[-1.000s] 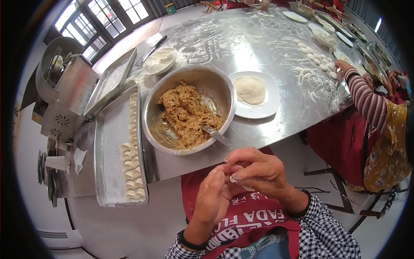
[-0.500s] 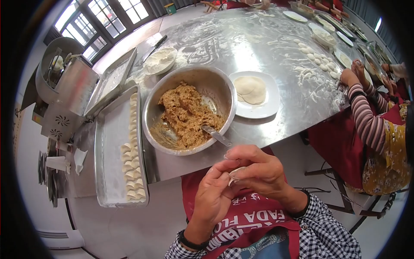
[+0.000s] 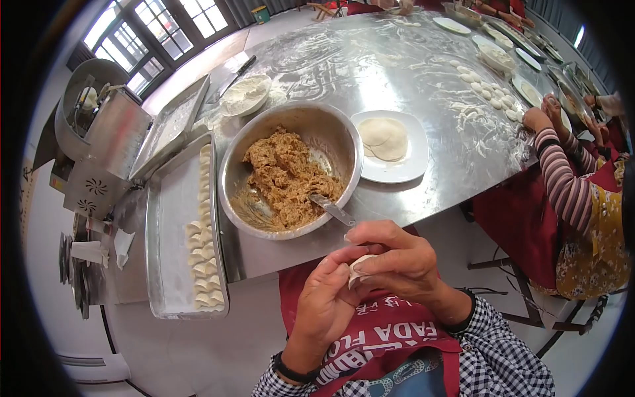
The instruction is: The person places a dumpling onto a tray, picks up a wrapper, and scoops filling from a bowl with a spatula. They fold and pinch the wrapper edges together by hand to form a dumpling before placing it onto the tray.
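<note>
A small white dumpling [image 3: 359, 268] is pinched between my left hand [image 3: 324, 298] and my right hand [image 3: 400, 264], in front of the red apron. Fingers of both hands wrap round it, so only part of it shows. Beyond them stands a metal bowl [image 3: 231, 210] of brown filling [image 3: 284, 172], with a spoon [image 3: 334, 210] leaning in it. Round dough wrappers [image 3: 385, 139] lie stacked on a white plate [image 3: 400, 173] right of the bowl. Folded dumplings [image 3: 204, 264] line the right side of a metal tray [image 3: 165, 251] at the left.
Behind the tray are a second tray [image 3: 169, 126], a bowl of flour [image 3: 245, 94] and a machine [image 3: 109, 139]. Dough pieces [image 3: 489, 91] lie on the floured metal table [image 3: 450, 178]. At the right sits a co-worker with striped sleeves [image 3: 562, 178].
The fingers of my right hand have shifted slightly on the dumpling, and a little more of its white dough shows. Both hands stay in nearly the same place.
</note>
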A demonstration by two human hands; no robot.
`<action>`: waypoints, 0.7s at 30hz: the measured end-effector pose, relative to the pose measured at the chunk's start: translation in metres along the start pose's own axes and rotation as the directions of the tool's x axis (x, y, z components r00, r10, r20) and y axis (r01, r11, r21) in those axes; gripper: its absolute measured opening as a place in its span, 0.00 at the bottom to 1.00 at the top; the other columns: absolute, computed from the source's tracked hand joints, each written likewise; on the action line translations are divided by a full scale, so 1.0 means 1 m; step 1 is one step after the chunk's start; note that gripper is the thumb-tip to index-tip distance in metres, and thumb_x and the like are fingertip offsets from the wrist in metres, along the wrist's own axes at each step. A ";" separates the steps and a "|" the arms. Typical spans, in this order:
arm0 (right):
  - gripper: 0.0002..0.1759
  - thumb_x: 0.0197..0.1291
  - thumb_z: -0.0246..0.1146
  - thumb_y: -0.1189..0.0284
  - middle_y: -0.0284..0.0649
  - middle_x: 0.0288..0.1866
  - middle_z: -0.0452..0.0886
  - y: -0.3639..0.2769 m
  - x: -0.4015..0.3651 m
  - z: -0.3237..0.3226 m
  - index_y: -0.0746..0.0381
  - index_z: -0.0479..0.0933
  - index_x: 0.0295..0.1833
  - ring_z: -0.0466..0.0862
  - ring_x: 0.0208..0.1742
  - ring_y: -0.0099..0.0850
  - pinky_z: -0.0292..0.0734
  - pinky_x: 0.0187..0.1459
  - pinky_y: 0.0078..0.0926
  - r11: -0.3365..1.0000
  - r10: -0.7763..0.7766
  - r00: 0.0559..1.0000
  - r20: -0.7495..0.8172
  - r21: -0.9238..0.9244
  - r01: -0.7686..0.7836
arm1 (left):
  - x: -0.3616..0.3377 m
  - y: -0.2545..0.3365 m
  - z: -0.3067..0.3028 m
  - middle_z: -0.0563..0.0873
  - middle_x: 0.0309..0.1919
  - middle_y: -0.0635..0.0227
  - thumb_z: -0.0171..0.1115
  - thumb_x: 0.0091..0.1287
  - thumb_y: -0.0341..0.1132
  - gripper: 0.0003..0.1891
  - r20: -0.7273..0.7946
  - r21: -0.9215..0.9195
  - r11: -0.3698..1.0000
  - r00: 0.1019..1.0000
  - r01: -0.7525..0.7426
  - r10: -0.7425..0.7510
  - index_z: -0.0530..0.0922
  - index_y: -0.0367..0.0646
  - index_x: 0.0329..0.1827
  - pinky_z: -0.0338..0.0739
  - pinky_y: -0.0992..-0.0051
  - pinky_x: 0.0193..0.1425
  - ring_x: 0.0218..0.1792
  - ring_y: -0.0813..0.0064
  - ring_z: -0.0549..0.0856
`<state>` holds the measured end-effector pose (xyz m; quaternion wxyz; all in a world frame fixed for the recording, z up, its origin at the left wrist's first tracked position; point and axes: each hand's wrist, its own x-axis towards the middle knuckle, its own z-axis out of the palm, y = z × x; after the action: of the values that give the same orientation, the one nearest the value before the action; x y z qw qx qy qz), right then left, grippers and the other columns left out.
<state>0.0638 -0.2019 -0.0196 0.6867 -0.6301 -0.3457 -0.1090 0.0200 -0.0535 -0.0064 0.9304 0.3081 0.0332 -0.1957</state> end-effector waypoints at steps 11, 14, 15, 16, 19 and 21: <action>0.10 0.45 0.69 0.79 0.51 0.49 0.76 0.009 0.003 0.002 0.66 0.79 0.36 0.77 0.49 0.38 0.75 0.37 0.23 0.987 -0.153 0.988 0.004 -0.044 0.153 | 0.000 0.001 0.000 0.74 0.53 0.57 0.43 0.70 0.32 0.16 -0.029 -0.053 0.998 0.999 0.017 -0.018 0.65 0.33 0.58 0.71 0.67 0.60 0.54 0.69 0.76; 0.09 0.45 0.69 0.76 0.52 0.51 0.75 -0.002 0.006 0.000 0.67 0.79 0.35 0.78 0.48 0.39 0.76 0.40 0.25 0.992 -0.094 0.995 0.039 -0.082 0.097 | 0.000 0.001 -0.004 0.74 0.53 0.57 0.44 0.69 0.32 0.16 0.005 -0.087 0.996 1.000 0.002 -0.001 0.65 0.34 0.58 0.73 0.66 0.58 0.54 0.68 0.76; 0.09 0.45 0.69 0.76 0.52 0.51 0.75 0.000 0.007 -0.001 0.67 0.79 0.35 0.78 0.48 0.39 0.76 0.40 0.25 0.992 -0.095 0.995 0.039 -0.081 0.098 | 0.000 0.001 -0.005 0.74 0.52 0.56 0.45 0.69 0.32 0.16 0.019 -0.140 0.990 1.000 -0.011 0.014 0.65 0.34 0.57 0.74 0.66 0.57 0.54 0.67 0.76; 0.09 0.46 0.68 0.76 0.51 0.50 0.76 0.004 0.011 -0.001 0.67 0.79 0.34 0.78 0.48 0.40 0.76 0.42 0.27 0.978 -0.185 0.981 0.054 -0.092 0.189 | 0.000 0.002 -0.001 0.74 0.52 0.56 0.45 0.69 0.32 0.16 0.019 -0.139 0.990 1.000 -0.011 0.014 0.65 0.34 0.57 0.74 0.66 0.57 0.54 0.67 0.76; 0.08 0.45 0.67 0.76 0.48 0.46 0.79 0.002 0.016 0.003 0.67 0.79 0.33 0.78 0.48 0.41 0.74 0.45 0.31 0.959 -0.260 0.965 0.043 -0.108 0.263 | 0.001 0.007 0.008 0.75 0.51 0.60 0.45 0.70 0.34 0.16 -0.060 -0.095 0.995 0.998 -0.006 0.000 0.66 0.34 0.57 0.72 0.67 0.58 0.52 0.71 0.76; 0.08 0.45 0.65 0.78 0.46 0.44 0.80 -0.004 0.020 0.008 0.68 0.78 0.33 0.78 0.47 0.41 0.73 0.48 0.32 0.962 -0.249 0.968 0.019 -0.114 0.250 | 0.002 0.010 0.005 0.74 0.51 0.60 0.44 0.70 0.35 0.17 0.021 -0.125 0.992 1.000 0.021 -0.018 0.65 0.35 0.58 0.73 0.69 0.57 0.53 0.71 0.76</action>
<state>0.0733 -0.1895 -0.0045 0.6293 -0.6203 -0.4169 -0.2131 0.0254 -0.0499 0.0028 0.9462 0.2469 0.0393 -0.2053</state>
